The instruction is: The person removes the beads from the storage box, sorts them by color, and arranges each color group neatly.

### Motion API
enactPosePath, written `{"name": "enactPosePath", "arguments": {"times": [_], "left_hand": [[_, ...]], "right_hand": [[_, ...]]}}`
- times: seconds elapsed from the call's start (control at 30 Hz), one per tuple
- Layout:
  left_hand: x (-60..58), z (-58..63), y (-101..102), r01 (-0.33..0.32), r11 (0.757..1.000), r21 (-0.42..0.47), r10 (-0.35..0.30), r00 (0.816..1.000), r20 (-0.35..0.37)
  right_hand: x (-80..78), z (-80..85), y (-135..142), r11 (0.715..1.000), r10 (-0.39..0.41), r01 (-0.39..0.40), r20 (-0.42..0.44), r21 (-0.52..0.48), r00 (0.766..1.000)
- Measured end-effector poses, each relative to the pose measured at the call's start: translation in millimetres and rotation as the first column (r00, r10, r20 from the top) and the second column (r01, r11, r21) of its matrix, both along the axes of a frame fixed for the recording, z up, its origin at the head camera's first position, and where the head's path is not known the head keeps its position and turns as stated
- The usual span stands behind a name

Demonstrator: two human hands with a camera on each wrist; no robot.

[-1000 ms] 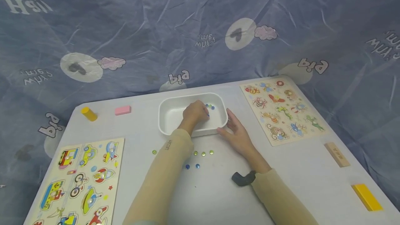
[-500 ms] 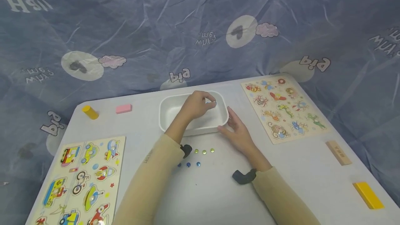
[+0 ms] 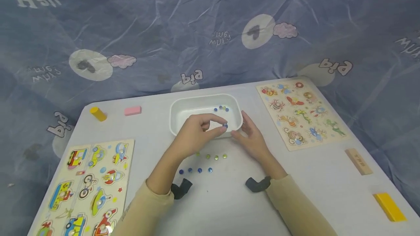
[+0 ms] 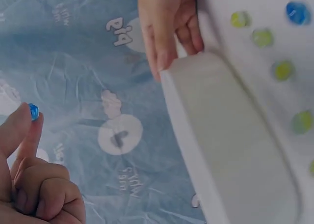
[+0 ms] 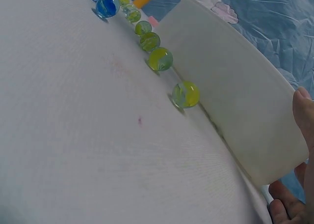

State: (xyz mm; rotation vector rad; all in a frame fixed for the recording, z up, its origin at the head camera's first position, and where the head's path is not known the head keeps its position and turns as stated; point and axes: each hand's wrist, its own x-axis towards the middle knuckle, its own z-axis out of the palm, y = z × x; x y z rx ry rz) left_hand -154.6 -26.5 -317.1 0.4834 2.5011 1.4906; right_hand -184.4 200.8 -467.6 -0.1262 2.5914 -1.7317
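The left hand (image 3: pixel 196 136) has one blue marble (image 3: pixel 225 125) pinched between thumb and index fingertip, other fingers curled in. The right hand (image 3: pixel 253 140) grips the near corner of the white tray (image 3: pixel 203 97), thumb on one side, fingers round the end. My worry: a smooth little ball, tiny contact patch, so an off-centre squeeze could pop it out. The near rim looks close to those pinching fingertips too, so a low pass might clip it, and a bumped tray would send the loose marbles (image 3: pixel 227 109) beyond the fingertips rolling. Drop it short and it probably scatters the yellow-green marbles (image 3: pixel 216 157) nearer the person. Most room is tray floor left of the pinch; right of the gripping fingers, the insect puzzle board (image 3: pixel 290 110) limits sideways sliding.
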Motion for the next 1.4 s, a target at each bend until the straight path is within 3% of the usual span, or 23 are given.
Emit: {"name": "enactPosePath", "arguments": {"times": [0.13,0.3,0.4,0.53,0.87,1.17,1.27,1.4], "left_hand": [[17.2,-22.6,-3,-0.009,1.000,-0.027,0.011,0.998,0.059],[32.5,-53.8,0,0.011,0.992,-0.123,0.003,0.994,0.108],[39.2,-71.0,3,0.024,0.976,-0.216,-0.004,0.996,0.094],[45.6,-85.0,6,0.018,0.938,-0.345,-0.006,0.999,0.034],[51.4,-98.5,17,-0.008,0.853,-0.521,-0.027,0.998,-0.060],[53.2,-102.3,22,-0.018,0.808,-0.589,-0.068,0.990,-0.123],[53.6,-101.9,22,-0.023,0.805,-0.592,-0.071,0.988,-0.134],[53.4,-101.4,22,-0.027,0.806,-0.592,-0.065,0.989,-0.135]], "right_hand": [[0.0,-0.3,1,1.000,-0.012,0.012,-0.005,0.012,1.000],[-0.6,-1.4,1,1.000,-0.012,0.012,-0.013,0.002,1.000],[-0.4,-2.4,2,1.000,-0.011,0.011,-0.010,0.003,1.000],[-0.5,-2.8,3,1.000,-0.012,0.012,-0.008,0.002,1.000],[-0.2,-1.3,2,1.000,-0.014,0.014,0.000,-0.001,1.000],[0.7,2.9,0,1.000,-0.011,0.011,0.003,-0.017,1.000],[6.0,16.0,-4,1.000,-0.001,0.001,0.002,-0.015,1.000],[5.6,15.2,-4,1.000,-0.003,0.003,0.003,-0.009,1.000]]}}
